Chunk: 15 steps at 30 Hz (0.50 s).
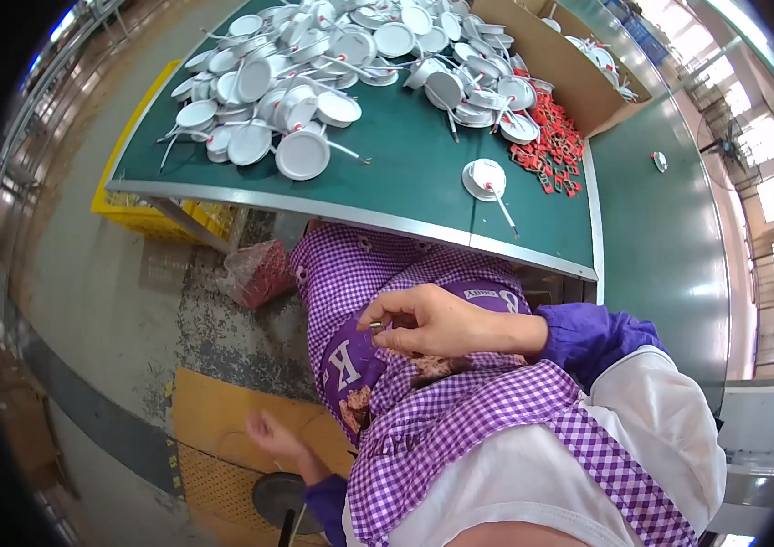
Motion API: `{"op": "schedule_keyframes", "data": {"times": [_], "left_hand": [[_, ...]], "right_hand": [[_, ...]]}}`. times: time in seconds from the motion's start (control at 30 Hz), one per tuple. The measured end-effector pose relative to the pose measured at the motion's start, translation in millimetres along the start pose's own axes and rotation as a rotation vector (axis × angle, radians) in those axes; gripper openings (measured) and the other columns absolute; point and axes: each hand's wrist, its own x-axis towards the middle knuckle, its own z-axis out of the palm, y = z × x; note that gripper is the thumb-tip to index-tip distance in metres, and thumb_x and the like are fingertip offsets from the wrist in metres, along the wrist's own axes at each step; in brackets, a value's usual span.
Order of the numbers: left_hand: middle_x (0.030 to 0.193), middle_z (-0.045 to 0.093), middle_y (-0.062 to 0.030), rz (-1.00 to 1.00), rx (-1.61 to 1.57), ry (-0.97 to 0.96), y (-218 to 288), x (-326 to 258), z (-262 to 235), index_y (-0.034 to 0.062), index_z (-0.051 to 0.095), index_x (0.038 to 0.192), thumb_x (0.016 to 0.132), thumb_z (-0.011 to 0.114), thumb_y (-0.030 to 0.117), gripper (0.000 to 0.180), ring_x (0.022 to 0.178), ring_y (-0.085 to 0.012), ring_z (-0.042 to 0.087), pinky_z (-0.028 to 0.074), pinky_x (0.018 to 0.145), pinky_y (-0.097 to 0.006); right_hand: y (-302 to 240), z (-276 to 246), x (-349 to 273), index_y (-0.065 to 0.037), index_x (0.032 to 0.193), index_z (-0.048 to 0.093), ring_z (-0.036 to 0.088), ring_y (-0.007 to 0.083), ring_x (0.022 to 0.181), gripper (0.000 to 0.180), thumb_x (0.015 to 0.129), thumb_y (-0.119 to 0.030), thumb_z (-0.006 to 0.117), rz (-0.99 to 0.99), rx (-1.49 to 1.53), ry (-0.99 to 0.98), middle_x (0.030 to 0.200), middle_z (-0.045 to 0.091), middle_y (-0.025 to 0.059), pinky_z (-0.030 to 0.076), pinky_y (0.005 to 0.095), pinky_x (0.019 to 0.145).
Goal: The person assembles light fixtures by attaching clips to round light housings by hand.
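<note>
Purple-white checked apron (460, 419), green table (405, 173), white round lamps (303, 153), red clips (558, 146)

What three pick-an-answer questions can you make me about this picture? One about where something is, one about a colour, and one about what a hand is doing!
1. Where does the lone white round lamp lie?
A. on the floor
B. on the green table, apart from the pile
C. in the cardboard box

2. What colour are the small clips beside the pile?
A. red
B. blue
C. yellow

3. What is the right hand doing?
A. lying flat and open
B. pinching a small metal piece
C. holding a white lamp

Answers:
1 B, it sits alone on the green table, nearer the edge than the pile of white lamps.
2 A, they are bright red.
3 B, its fingers close on a small metal piece over the checked apron.
</note>
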Motion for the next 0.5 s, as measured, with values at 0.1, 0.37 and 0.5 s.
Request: {"op": "schedule_keyframes", "data": {"times": [0.1,0.37,0.5], "left_hand": [[0.118,0.062,-0.0144,0.194,-0.164,-0.377,181.6,-16.2,88.3,-0.0034,0.057,0.119,0.092,0.061,0.002,0.027,0.11,-0.0235,0.06,0.048,0.096,-0.034],[0.128,0.052,-0.0191,0.964,-0.096,-1.109,367.1,-61.1,256.3,0.001,0.045,0.134,0.072,0.079,0.013,0.072,0.121,-0.0376,0.046,0.037,0.104,-0.046],[0.138,0.045,-0.02,1.156,0.002,-1.341,391.0,-92.6,326.5,0.0017,0.043,0.137,0.07,0.08,0.017,0.079,0.132,-0.0377,0.038,0.032,0.109,-0.045]], "right_hand": [[-9.3,-17.0,-15.4,0.001,0.111,0.064,0.063,0.0111,0.074,0.025,0.088,-0.008,0.066,-0.082,0.03,0.047,0.091,0.069,0.0085,0.051,0.026,0.067],[4.8,-75.6,-62.2,0.002,0.113,0.061,0.068,0.0116,0.082,0.02,0.094,-0.003,0.059,0.027,0.554,0.382,0.091,0.069,0.0088,0.055,0.0248,0.072],[38.0,-111.1,-90.0,0.001,0.103,0.064,0.066,0.0097,0.079,0.013,0.093,-0.005,0.063,-0.051,0.53,0.789,0.09,0.07,0.007,0.053,0.0222,0.067]]}}
